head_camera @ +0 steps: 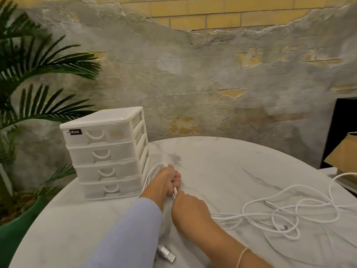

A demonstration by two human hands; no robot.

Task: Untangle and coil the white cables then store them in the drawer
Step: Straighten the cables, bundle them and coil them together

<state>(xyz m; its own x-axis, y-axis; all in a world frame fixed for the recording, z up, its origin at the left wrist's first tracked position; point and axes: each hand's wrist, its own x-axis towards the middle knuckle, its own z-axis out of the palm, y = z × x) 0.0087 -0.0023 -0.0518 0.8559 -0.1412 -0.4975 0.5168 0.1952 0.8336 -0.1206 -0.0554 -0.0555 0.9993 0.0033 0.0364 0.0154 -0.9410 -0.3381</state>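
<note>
At the left, the white drawer unit [108, 153] is standing with all four drawers closed, so nothing is stored yet. Just beside it, the left hand [170, 179] is curling its fingers round a gathered bundle of white cable [152, 172], while the right hand [190, 208] is feeding cable toward it; its fingertips are facing away, so I cannot tell their grip. Winding even loops with light tension looks wisest, letting the loose tangle [289, 215] at the right slide free rather than tighten. A silver plug [167, 255] is lying near the bottom edge, and the tangle's far loops are running out of view.
</note>
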